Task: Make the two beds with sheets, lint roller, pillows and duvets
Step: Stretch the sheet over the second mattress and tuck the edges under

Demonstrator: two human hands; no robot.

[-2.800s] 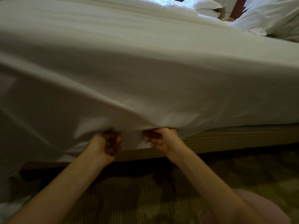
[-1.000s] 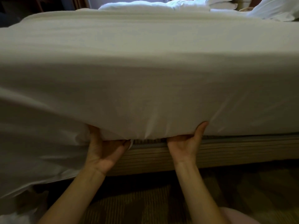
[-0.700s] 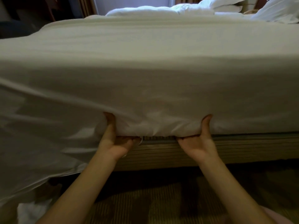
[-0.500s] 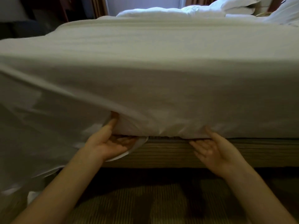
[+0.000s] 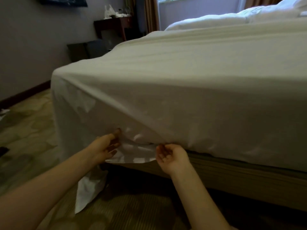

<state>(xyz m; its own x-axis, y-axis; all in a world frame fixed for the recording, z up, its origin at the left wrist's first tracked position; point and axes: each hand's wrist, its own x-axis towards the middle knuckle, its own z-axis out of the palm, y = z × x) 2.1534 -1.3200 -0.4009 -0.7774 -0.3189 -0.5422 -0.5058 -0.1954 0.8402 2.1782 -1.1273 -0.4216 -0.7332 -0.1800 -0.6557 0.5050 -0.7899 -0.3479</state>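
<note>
Sheet, white and faintly striped, covers the near bed's mattress, which is hidden beneath it. It lies smooth across the top and down the side toward three o'clock, where its hem looks tucked in above the bed base. Toward nine o'clock it hangs free around the foot corner, and a loose tail drops to the carpet at seven o'clock. A slack flap of hem sags out from the mattress's lower edge between the two hands.

The left hand, at the flap's nine o'clock end, has its thumb up against the hanging cloth and its fingers curled under the flap, holding it. The right hand, at the three o'clock end, lies palm up with its fingers curled in close by the hem. Whether it pinches any cloth I cannot tell.

The cloth looks thin, light and wholly limp, so it should follow any pull and slide easily over itself. A tug from a single point would likely drag creases across the smooth top. The hem seems the best place to hold it, hands apart, with flat fingers then feeding it under the mattress. The hanging corner probably wants gathering by its tail first.

Beyond, at one o'clock, a second bed carries a rumpled white duvet. A window sits at twelve o'clock beside a brown curtain, and a dark desk stands at eleven o'clock.
</note>
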